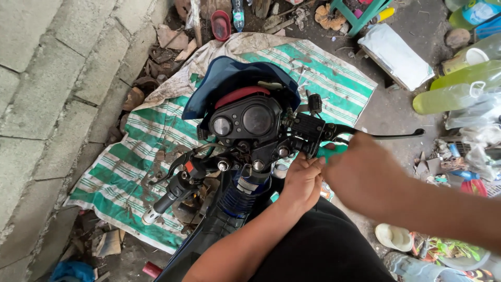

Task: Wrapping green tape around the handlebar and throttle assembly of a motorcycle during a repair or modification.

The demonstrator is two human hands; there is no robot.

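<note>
Over a green-striped tarp spread on the dirt floor stands a stripped motorcycle, seen from the rider's side. Its handlebar is bare of covers: the gauge cluster sits exposed with cables and bolt heads showing below it, and the blue front cowl tips forward beyond it. So the stripping looks well along, as far as I can judge; the left grip and its lever are in place, and so is the right brake lever with its black master cylinder. Work now centres on the right end of the bar, and whatever is being fitted or loosened there seems unfinished.

Both hands meet at that spot. The left hand reaches up from below, forearm rising from the lap, fingers curled tightly around the bar just beneath the master cylinder. The right hand comes in from the right, blurred and close to the camera, closed about a teal grip on the bar end; whether it also holds a tool I cannot tell.

Around the tarp lie a concrete-block wall, bottles of yellowish liquid, a white sack and scattered rubbish.
</note>
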